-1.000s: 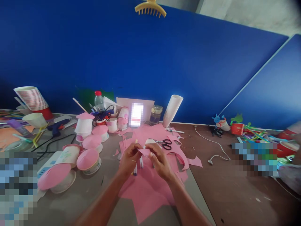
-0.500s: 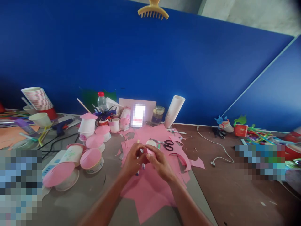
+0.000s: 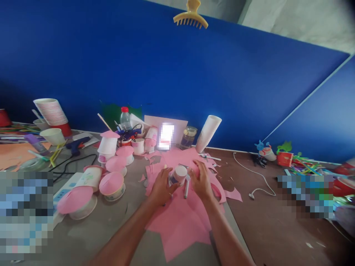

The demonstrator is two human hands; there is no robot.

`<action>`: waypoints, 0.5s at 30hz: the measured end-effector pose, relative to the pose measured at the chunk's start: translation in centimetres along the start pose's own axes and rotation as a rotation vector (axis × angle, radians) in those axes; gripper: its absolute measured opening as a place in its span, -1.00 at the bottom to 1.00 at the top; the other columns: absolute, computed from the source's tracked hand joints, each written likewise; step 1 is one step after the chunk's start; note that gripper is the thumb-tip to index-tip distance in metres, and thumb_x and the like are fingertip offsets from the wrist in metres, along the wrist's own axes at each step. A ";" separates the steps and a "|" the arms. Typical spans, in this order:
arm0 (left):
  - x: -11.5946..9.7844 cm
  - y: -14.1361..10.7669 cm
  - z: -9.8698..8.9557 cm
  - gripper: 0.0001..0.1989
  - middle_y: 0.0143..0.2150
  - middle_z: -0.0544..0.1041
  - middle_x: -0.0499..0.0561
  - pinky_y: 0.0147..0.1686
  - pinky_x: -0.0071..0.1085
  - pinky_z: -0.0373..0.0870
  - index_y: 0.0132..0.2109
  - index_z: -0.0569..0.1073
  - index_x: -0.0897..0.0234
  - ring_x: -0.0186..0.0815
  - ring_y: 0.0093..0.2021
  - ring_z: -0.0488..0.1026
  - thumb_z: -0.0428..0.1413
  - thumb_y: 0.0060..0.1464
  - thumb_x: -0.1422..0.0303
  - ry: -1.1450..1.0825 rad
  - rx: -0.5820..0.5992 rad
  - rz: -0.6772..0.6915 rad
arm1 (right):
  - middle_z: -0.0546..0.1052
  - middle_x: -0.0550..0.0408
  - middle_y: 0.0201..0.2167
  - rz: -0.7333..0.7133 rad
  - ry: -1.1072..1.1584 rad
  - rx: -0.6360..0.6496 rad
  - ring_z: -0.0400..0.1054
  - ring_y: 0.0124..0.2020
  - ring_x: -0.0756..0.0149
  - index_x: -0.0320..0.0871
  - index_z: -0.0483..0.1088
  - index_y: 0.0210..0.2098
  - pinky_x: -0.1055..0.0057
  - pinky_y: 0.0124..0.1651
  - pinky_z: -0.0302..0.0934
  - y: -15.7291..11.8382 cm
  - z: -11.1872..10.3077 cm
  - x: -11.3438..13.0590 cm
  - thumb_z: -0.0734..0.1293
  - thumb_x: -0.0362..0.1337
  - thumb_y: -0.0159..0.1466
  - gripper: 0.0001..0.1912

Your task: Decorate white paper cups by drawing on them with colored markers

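My left hand (image 3: pixel 161 187) is closed around a small clear jar with a pale lid (image 3: pixel 181 172), its thumb on the near side. My right hand (image 3: pixel 202 181) holds a small curved piece of pink paper (image 3: pixel 195 169) between thumb and fingers. A marker (image 3: pixel 186 188) lies between the two hands on large sheets of pink paper (image 3: pixel 180 229). Beyond my right hand, cut pink scraps (image 3: pixel 233 193) lie at the edge of the pile. Scissors are mostly hidden behind the right hand.
Paper cups with pink cone tops (image 3: pixel 111 183) stand to the left. At the back are a lit phone (image 3: pixel 166 136), a glass jar (image 3: pixel 188 137) and a stack of white cups (image 3: pixel 209 133). A white cable (image 3: pixel 262 175) crosses the brown table at right.
My hands have separated from the pink paper piece they held together. The left has taken hold of the small jar; the right has moved right with the paper. The camera view shifted slightly.
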State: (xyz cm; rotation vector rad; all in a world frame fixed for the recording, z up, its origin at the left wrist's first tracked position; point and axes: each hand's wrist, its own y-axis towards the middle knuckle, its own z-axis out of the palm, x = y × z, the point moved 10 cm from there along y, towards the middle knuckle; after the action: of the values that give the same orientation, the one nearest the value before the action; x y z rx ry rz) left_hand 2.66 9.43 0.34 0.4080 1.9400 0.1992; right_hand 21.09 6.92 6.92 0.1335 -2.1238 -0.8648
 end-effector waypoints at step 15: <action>0.7 0.2 1.9 -0.44 0.25 0.41 0.25 0.30 0.16 0.02 0.18 0.36 0.25 0.09 0.32 0.24 0.20 -0.01 0.42 0.266 0.111 0.006 | 0.48 -0.19 0.02 -0.232 -0.264 0.402 0.43 0.05 -0.03 -0.18 0.35 0.12 0.01 0.07 0.37 0.0 6.5 2.1 0.28 -0.21 0.29 -0.58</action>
State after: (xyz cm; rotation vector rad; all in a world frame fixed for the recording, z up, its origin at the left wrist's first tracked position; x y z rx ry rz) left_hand 4.19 9.77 -0.96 0.4795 2.2182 0.1563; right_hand 14.93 9.65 5.55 0.5057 -2.5483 -0.5975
